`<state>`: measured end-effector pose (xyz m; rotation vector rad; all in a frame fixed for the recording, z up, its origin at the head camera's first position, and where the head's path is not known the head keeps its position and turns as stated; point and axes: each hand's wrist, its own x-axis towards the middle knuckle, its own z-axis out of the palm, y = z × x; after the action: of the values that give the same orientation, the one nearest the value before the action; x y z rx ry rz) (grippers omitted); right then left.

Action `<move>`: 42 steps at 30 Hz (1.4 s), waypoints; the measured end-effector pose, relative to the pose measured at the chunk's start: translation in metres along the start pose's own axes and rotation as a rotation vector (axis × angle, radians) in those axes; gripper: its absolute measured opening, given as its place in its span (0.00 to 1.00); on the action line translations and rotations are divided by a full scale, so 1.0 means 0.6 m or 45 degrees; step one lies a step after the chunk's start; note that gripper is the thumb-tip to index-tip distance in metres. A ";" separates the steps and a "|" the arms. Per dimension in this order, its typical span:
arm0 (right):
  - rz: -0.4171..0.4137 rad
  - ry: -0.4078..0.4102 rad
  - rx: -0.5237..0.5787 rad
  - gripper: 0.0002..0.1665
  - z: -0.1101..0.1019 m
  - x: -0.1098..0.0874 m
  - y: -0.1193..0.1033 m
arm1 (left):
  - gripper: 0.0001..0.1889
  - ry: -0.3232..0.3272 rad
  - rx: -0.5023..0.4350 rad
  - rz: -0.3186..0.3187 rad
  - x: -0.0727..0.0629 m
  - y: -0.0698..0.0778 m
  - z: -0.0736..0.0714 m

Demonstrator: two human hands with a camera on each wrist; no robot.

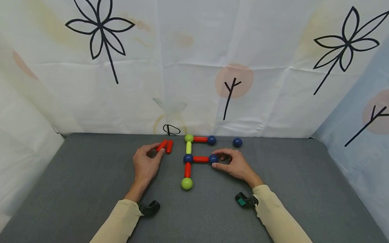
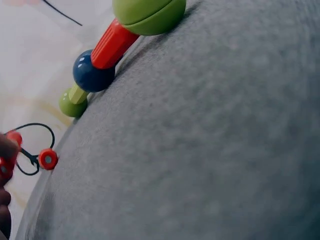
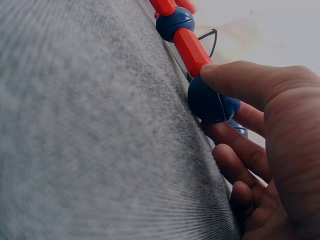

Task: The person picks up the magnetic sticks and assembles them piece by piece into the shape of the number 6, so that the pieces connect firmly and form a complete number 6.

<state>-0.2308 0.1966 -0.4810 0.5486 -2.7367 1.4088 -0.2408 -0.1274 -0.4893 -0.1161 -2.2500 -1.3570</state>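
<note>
My right hand pinches a blue ball between thumb and fingers. That ball ends a red rod running right from another blue ball. From this middle ball a light green rod leads up to a green ball, and a red rod leads down to a larger green ball. With thumb and index finger, my left hand pinches a loose red rod. Beside it lies a second loose red rod, its round end facing the left wrist camera.
At the top of the joined pieces, a red rod extends right to a blue ball. A separate blue ball lies farther right. Behind the grey table hangs a white printed cloth.
</note>
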 end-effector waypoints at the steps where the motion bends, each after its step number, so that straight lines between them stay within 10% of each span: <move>1: -0.002 0.001 0.001 0.21 0.000 0.000 0.000 | 0.13 -0.011 -0.024 0.012 -0.001 0.004 0.000; 11: -0.005 0.007 0.022 0.21 0.001 0.002 0.004 | 0.12 -0.344 -0.257 0.132 -0.038 0.053 0.020; 18: 0.012 -0.005 0.007 0.21 0.000 0.002 0.000 | 0.12 -0.607 -0.241 0.063 -0.080 0.077 0.035; 42: 0.012 -0.011 0.006 0.20 -0.001 0.002 0.000 | 0.10 -0.782 -0.138 0.127 -0.096 0.076 0.037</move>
<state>-0.2320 0.1968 -0.4805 0.5432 -2.7471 1.4183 -0.1844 -0.0752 -0.4878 -0.7649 -2.6009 -1.5371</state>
